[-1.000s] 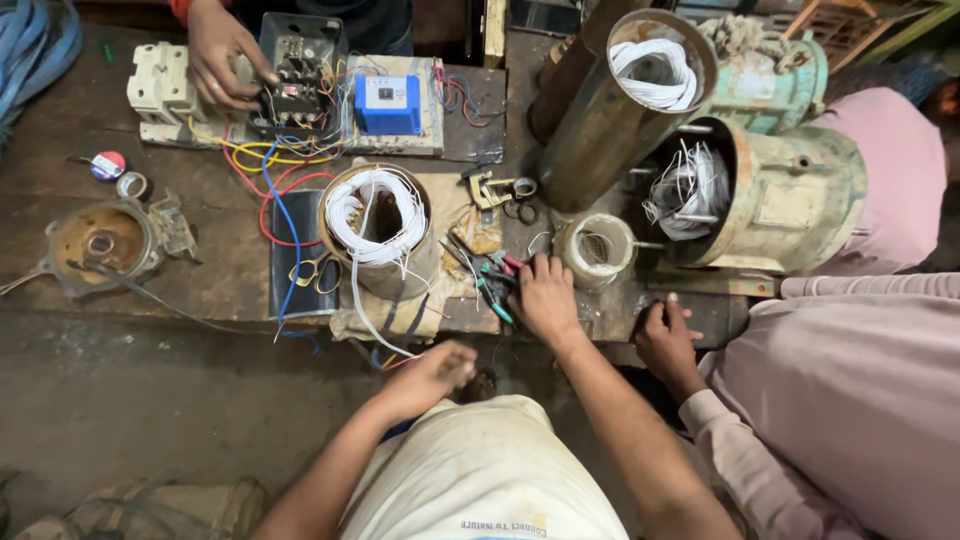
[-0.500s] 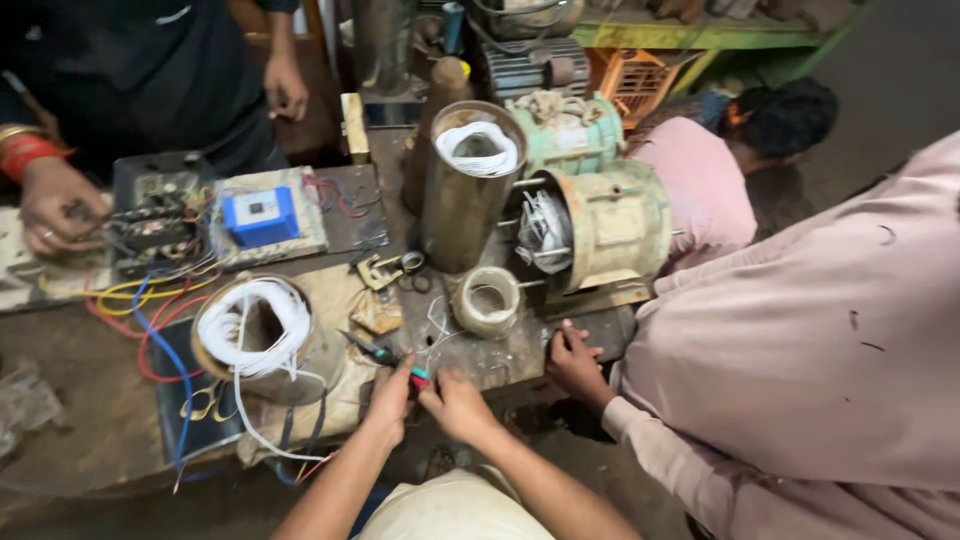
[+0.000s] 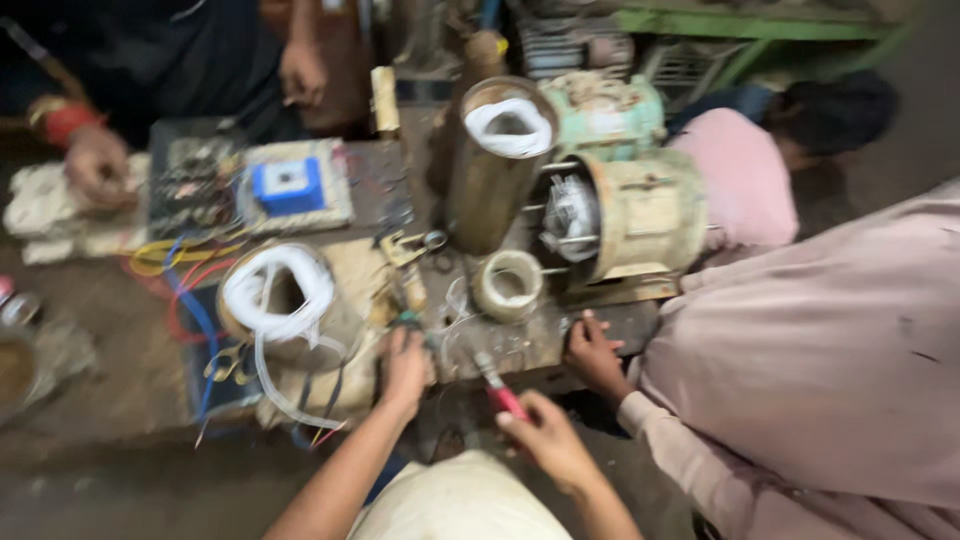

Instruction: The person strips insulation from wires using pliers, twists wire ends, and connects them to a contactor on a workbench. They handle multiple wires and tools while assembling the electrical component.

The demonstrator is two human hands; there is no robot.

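Note:
The frame is blurred. My right hand [image 3: 548,438] is near the bench's front edge, closed around a red-handled tool [image 3: 500,392] whose tip points up and left over the bench. My left hand [image 3: 405,368] lies on the bench with curled fingers, just below a small heap of hand tools [image 3: 405,290]. Blur hides whether it grips one. To its left stands a stator with a white winding [image 3: 275,295]. A roll of tape [image 3: 508,285] sits to the upper right of my hands.
A tall brass cylinder with white winding [image 3: 495,160] and a cream-green motor [image 3: 630,205] stand at the back. A control board with a blue box [image 3: 288,185] and coloured wires [image 3: 185,290] lie on the left. Another person's hand [image 3: 595,352] rests on the bench edge at right; a second person's hand [image 3: 95,165] is at far left.
My hands were together at the tools; now the right hand has drawn back toward me with the red-handled tool. The left hand stays by the tool heap. The view has shifted.

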